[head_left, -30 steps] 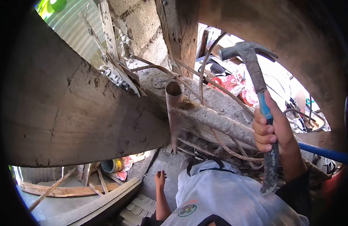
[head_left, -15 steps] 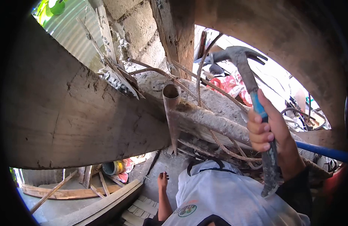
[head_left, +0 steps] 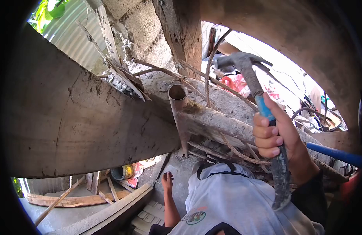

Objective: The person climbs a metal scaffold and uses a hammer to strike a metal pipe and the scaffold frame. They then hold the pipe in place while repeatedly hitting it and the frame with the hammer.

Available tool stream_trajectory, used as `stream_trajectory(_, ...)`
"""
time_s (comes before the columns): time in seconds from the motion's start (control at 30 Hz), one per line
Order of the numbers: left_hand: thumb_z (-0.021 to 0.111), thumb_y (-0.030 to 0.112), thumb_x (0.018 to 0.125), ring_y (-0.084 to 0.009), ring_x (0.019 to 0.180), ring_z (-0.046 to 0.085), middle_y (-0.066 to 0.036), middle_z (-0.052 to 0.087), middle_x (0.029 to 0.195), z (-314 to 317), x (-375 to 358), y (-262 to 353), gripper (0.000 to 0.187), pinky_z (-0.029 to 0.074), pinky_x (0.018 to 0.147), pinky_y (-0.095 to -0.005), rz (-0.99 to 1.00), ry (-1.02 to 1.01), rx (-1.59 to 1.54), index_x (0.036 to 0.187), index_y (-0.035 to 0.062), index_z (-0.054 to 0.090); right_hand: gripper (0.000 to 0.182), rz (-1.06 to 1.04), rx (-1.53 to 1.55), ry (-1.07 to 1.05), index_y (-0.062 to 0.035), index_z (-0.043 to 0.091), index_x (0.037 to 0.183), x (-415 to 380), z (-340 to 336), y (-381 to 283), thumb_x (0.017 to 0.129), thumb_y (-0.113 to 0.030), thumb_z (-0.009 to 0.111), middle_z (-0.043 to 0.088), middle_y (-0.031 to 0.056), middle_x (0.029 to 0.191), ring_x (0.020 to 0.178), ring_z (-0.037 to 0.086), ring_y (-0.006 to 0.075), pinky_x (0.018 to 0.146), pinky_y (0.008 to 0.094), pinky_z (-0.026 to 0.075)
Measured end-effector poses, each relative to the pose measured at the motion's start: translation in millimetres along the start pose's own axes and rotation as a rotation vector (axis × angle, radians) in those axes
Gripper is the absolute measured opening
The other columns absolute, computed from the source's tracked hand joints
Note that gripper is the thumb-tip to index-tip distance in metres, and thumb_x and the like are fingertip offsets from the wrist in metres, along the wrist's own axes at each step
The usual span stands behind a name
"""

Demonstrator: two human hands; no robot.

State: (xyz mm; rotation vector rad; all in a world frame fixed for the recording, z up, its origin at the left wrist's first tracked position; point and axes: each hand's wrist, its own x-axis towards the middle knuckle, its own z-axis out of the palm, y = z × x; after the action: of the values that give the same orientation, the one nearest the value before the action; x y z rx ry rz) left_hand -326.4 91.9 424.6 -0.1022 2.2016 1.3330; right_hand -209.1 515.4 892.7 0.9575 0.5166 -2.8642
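My right hand (head_left: 273,135) is wrapped round the blue-and-black grip of a claw hammer (head_left: 253,78). The hammer is held up with its head at the top, the striking face toward the left and the claw toward the right. Far lower, my left hand (head_left: 167,182) hangs beside my body with its fingers loosely curled and apart, holding nothing that I can see. Left of the hammer stands a metal pipe (head_left: 178,102) with its round open end up, beside a rough concrete beam (head_left: 224,123). The hammer is apart from the pipe.
Bent rebar (head_left: 207,74) crosses above the beam. A large plywood panel (head_left: 91,129) fills the left, and another board (head_left: 306,43) arches over the upper right. Splintered wood (head_left: 124,74) sticks up by the block wall (head_left: 143,35). A bucket (head_left: 120,172) lies below.
The hammer and my right hand have shifted slightly left and down, and the hammer head is tilted a little more. My left hand moved only slightly. The view has shifted a little.
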Motion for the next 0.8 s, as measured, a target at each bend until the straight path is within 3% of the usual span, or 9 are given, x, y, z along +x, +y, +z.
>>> stream_trajectory(0.17,0.05,0.03,0.096,-0.0145,0.064,0.059,-0.009,0.062,0.075,6,-3,2,0.034,0.049,0.058,-0.027,-0.006,-0.009,-0.027,0.09,-0.0023,0.059,0.054,-0.039,-0.001,0.126,-0.012,0.043,0.071,14,9,37,0.088,-0.063,0.045,0.031,-0.0064,0.052,0.038,0.032,0.0047,0.036,0.0247,0.033)
stream_trajectory(0.23,0.05,0.03,0.096,-0.0145,0.064,0.059,-0.009,0.062,0.075,10,-3,6,0.034,0.048,0.058,-0.0272,-0.011,-0.021,-0.03,0.09,-0.0023,0.059,0.054,0.241,-0.012,0.093,-0.0117,0.042,0.072,15,7,47,0.087,-0.063,0.045,0.031,-0.0061,0.053,0.039,0.033,0.0052,0.037,0.0246,0.033)
stream_trajectory(0.3,0.05,0.03,0.096,-0.0145,0.065,0.059,-0.009,0.062,0.076,12,-3,11,0.034,0.048,0.059,-0.0275,0.002,-0.048,-0.042,0.09,-0.0024,0.059,0.053,0.251,0.015,0.028,-0.0121,0.042,0.071,15,-2,29,0.088,-0.063,0.045,0.031,-0.0069,0.053,0.038,0.032,0.0043,0.037,0.0241,0.032)
stream_trajectory(0.47,0.05,0.03,0.096,-0.0136,0.066,0.058,-0.008,0.062,0.076,10,-2,12,0.033,0.047,0.06,-0.0271,0.003,-0.029,-0.024,0.091,-0.0017,0.059,0.051,0.002,0.121,-0.038,-0.0122,0.046,0.069,-1,3,5,0.091,-0.058,0.042,0.031,-0.008,0.05,0.034,0.03,0.0024,0.03,0.0229,0.032)
stream_trajectory(0.6,0.05,0.03,0.096,-0.0129,0.066,0.058,-0.007,0.062,0.076,8,1,12,0.033,0.046,0.058,-0.0267,0.042,0.018,-0.108,0.091,-0.0006,0.058,0.051,-0.094,0.193,-0.096,-0.0126,0.045,0.069,2,0,6,0.092,-0.058,0.041,0.031,-0.0078,0.05,0.035,0.031,0.0034,0.032,0.0236,0.033)
stream_trajectory(0.67,0.049,0.03,0.096,-0.0127,0.065,0.057,-0.007,0.061,0.076,9,2,22,0.032,0.045,0.058,-0.0265,0.054,0.032,-0.129,0.09,-0.0004,0.058,0.051,-0.036,0.063,0.071,-0.0128,0.044,0.068,9,1,30,0.091,-0.059,0.043,0.03,-0.0077,0.05,0.036,0.031,0.0045,0.033,0.0244,0.033)
stream_trajectory(0.7,0.049,0.029,0.096,-0.0126,0.065,0.057,-0.007,0.061,0.076,9,3,27,0.032,0.045,0.057,-0.0263,0.063,0.043,-0.146,0.09,-0.0002,0.058,0.052,0.126,-0.011,0.074,-0.0129,0.043,0.068,9,3,41,0.09,-0.06,0.044,0.03,-0.0077,0.051,0.037,0.031,0.0054,0.034,0.0246,0.031)
stream_trajectory(0.77,0.048,0.029,0.096,-0.012,0.064,0.057,-0.006,0.061,0.075,12,9,35,0.031,0.043,0.055,-0.0256,0.093,0.024,-0.147,0.09,0.0006,0.057,0.052,0.347,0.206,-0.05,-0.0129,0.043,0.068,8,1,47,0.089,-0.061,0.045,0.03,-0.0078,0.051,0.037,0.03,0.0044,0.034,0.0233,0.029)
stream_trajectory(0.8,0.048,0.03,0.096,-0.0118,0.063,0.057,-0.006,0.061,0.074,13,12,38,0.031,0.043,0.055,-0.0256,0.124,0.008,-0.124,0.089,0.0007,0.057,0.052,0.328,0.15,-0.04,-0.0129,0.043,0.068,7,-2,37,0.089,-0.061,0.045,0.03,-0.0079,0.051,0.037,0.03,0.0038,0.035,0.0228,0.029)
